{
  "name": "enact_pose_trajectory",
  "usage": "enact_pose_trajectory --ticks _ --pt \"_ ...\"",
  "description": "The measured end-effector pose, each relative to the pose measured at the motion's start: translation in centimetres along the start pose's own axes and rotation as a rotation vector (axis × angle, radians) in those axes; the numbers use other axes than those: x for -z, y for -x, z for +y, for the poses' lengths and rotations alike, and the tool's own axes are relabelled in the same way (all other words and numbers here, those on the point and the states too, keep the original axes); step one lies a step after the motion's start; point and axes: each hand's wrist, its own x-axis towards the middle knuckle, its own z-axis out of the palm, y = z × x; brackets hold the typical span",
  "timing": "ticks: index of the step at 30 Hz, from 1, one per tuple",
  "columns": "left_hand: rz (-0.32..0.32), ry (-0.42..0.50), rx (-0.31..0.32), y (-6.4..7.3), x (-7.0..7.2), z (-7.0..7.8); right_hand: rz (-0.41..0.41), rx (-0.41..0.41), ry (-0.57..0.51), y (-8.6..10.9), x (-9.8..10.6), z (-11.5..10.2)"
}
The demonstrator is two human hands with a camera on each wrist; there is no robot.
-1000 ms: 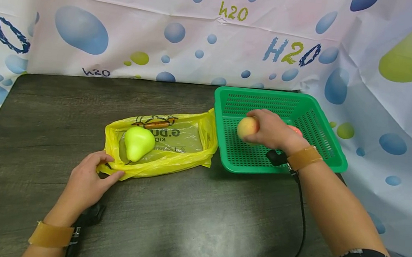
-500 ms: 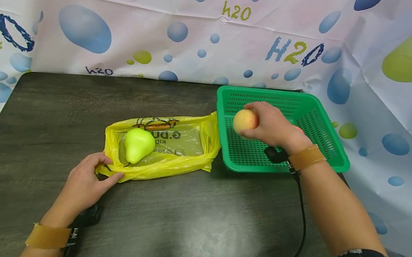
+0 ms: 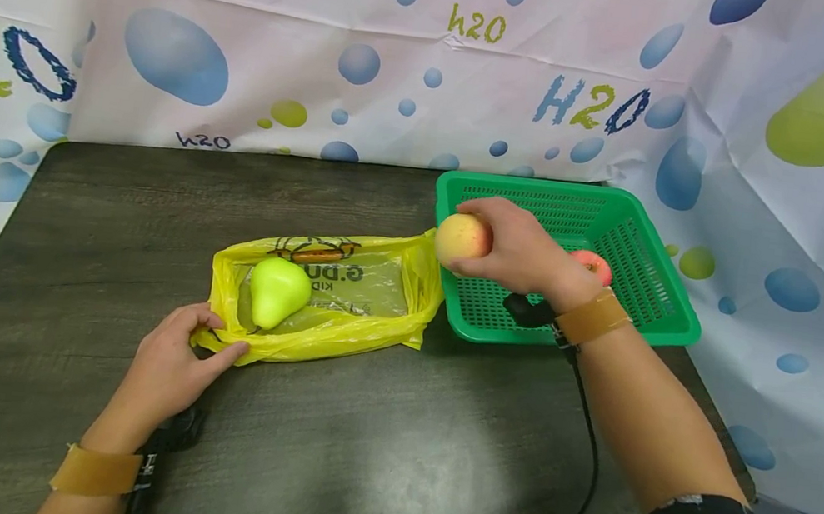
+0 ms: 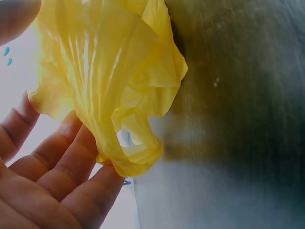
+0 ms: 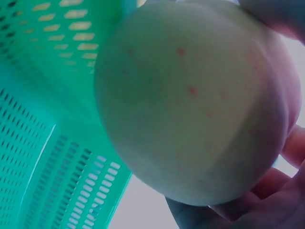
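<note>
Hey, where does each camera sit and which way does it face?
Head: worn on the head, facing forward and down at the green basket and yellow bag holding a pear; left hand and right hand show.
Left wrist: worn there, facing the yellow bag and tabletop; left fingers show.
Right wrist: worn there, facing the held peach, green basket behind; right fingers show.
Shared: head and right wrist both show peach and green basket.

Bag on table, left of basket, right end just beside it. Pear in bag, left end. Left hand at bag's front left corner. Peach in right hand, over basket's left rim. Another fruit in basket, right of peach. Sheet behind table.
</note>
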Motion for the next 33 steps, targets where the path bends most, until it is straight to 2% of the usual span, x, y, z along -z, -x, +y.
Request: enact_pose_trajectory --ticks 9,17,26,33 --pt "0.003 0.006 0.002 0.2 0.0 0.0 -0.037 0.045 -0.024 -0.6 -0.8 -2.3" --pt "0.000 0.018 0.008 0.0 0.0 -0.2 -0.033 0.117 -0.024 -1.4 -1.9 -3.6" --pt "0.010 0.017 -0.007 0.0 0.1 -0.2 -0.059 0.137 -0.068 -2.0 -3.1 -4.6" --pt "-0.001 0.022 0.007 -0.1 0.2 -0.2 -0.082 0.153 -0.051 -2.5 -4.1 -5.2"
